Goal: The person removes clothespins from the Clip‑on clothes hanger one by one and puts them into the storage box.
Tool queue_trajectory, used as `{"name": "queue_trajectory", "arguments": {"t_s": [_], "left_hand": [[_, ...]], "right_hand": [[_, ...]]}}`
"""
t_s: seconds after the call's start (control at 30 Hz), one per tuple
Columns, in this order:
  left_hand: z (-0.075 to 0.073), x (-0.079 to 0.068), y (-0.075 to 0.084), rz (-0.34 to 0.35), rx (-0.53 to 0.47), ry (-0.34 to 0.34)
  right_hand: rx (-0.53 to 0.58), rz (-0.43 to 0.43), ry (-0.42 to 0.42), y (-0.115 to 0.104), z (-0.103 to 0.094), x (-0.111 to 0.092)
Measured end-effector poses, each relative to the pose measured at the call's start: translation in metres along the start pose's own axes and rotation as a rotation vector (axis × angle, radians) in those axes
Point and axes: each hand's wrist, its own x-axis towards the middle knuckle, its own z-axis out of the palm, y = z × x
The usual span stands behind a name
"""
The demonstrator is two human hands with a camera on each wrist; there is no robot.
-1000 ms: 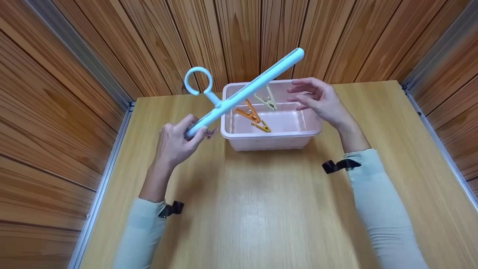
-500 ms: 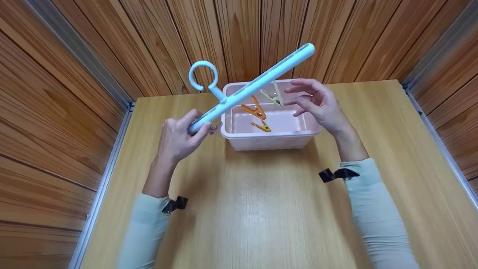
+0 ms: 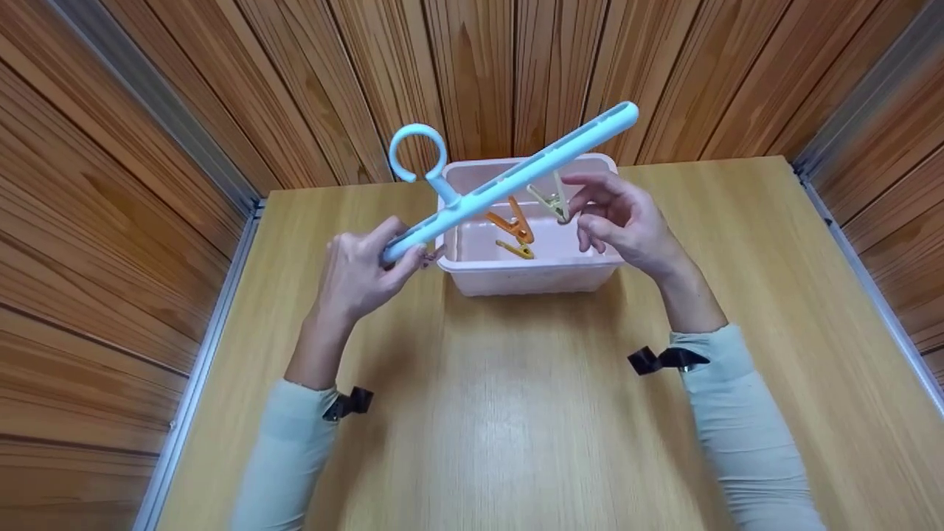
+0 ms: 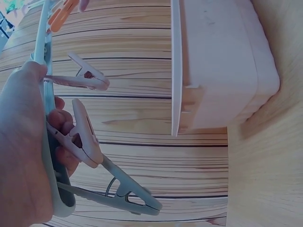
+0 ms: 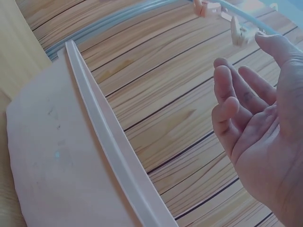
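Observation:
A light blue hanger bar (image 3: 546, 164) with a ring hook slants up to the right over a pink bin, its lower left end gripped by my left hand (image 3: 361, 276). Clothespins hang from it: an orange one (image 3: 520, 230), a pale green one (image 3: 554, 206), and, in the left wrist view, a pink one (image 4: 75, 81), a beige-pink one (image 4: 87, 139) and a grey-green one (image 4: 125, 179). My right hand (image 3: 627, 225) is loosely bent beside the pale green clothespin. It pinches nothing; whether a fingertip touches the clothespin I cannot tell.
The pink bin (image 3: 531, 282) stands at the table's back edge. A yellow clothespin (image 3: 516, 249) lies inside it. The wooden table (image 3: 487, 413) meets plank walls (image 3: 472, 74) at the back and sides. A dark wrist camera (image 3: 645, 360) sticks out from each sleeve.
My left hand has carried the hanger and its clothespins to the right; the bar first rose, then dipped. My right hand has come slightly lower, nearer the pale green clothespin. The bin has stayed put.

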Motion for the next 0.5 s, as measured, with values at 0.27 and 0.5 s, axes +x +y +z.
{"name": "queue_trajectory", "arguments": {"t_s": [0.27, 0.5], "left_hand": [[0.003, -0.002, 0.003, 0.031, 0.019, -0.010], [0.006, -0.001, 0.005, 0.061, 0.015, -0.003]], "right_hand": [[-0.028, -0.006, -0.017, -0.008, 0.012, -0.002], [-0.078, -0.005, -0.012, -0.010, 0.020, 0.000]]}}
